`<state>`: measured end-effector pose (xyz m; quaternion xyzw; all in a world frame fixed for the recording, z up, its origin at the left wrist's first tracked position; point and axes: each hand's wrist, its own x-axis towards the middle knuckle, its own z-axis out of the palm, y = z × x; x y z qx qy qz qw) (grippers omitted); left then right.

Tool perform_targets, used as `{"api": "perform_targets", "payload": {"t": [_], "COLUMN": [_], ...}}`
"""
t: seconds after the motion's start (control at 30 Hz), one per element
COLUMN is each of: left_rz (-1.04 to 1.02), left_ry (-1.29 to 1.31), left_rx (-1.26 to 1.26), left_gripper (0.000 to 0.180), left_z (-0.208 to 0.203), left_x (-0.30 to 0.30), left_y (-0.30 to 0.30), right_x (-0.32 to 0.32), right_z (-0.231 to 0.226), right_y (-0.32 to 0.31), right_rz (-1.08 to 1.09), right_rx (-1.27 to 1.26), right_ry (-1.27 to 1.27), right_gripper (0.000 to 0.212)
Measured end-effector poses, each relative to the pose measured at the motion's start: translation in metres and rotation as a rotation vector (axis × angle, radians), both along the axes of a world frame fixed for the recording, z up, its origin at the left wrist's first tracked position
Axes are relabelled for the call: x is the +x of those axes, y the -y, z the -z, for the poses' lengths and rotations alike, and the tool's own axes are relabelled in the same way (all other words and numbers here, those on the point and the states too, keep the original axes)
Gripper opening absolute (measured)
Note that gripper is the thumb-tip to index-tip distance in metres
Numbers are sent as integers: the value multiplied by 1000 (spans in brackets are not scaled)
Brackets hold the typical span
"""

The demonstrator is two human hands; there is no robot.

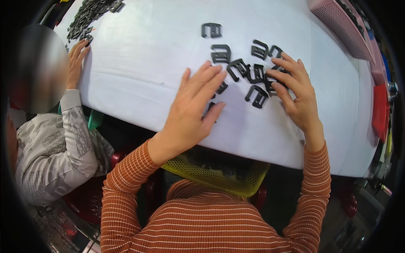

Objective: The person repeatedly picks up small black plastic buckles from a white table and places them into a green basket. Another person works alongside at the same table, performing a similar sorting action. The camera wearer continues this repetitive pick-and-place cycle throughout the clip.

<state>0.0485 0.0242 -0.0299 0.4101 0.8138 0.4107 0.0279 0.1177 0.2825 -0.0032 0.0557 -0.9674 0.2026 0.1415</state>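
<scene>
Several black plastic buckles, each with an open hook-like side, lie scattered on the white table. My left hand (192,107) is over a few of them with fingers stretched out, partly hiding a black buckle (222,87) beneath. To the right, my right hand (297,90) has its fingers apart and bent, their tips at the right end of the cluster, where they cover parts of the buckles. Between the hands are a buckle (257,96) near me and an overlapping one (256,73). Farther off lie a single buckle (211,30) and another buckle (260,49).
A co-worker's hand (77,59) rests at the left by a heap of black buckles (90,19). A pink basket (344,31) and a red tray (380,111) stand along the right edge. Below the table's front edge is a yellow-green basket (215,175) with dark contents.
</scene>
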Motion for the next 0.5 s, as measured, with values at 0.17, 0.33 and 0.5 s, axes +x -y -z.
{"api": "perform_targets", "payload": {"t": [0.17, 0.33, 0.5], "left_rz": [-52, -95, -123], "left_ry": [-22, -33, -69], "left_rx": [45, 49, 88], "left_gripper": [48, 46, 43], "left_z": [-5, -10, -12], "left_x": [11, 36, 49], "left_y": [7, 19, 21], "right_x": [41, 57, 51], "right_z": [-3, 2, 9], "right_y": [15, 41, 49], "right_rz": [214, 212, 186], "right_rx": [-41, -31, 2], "right_ry": [-64, -98, -53], "right_gripper": [15, 24, 36]}}
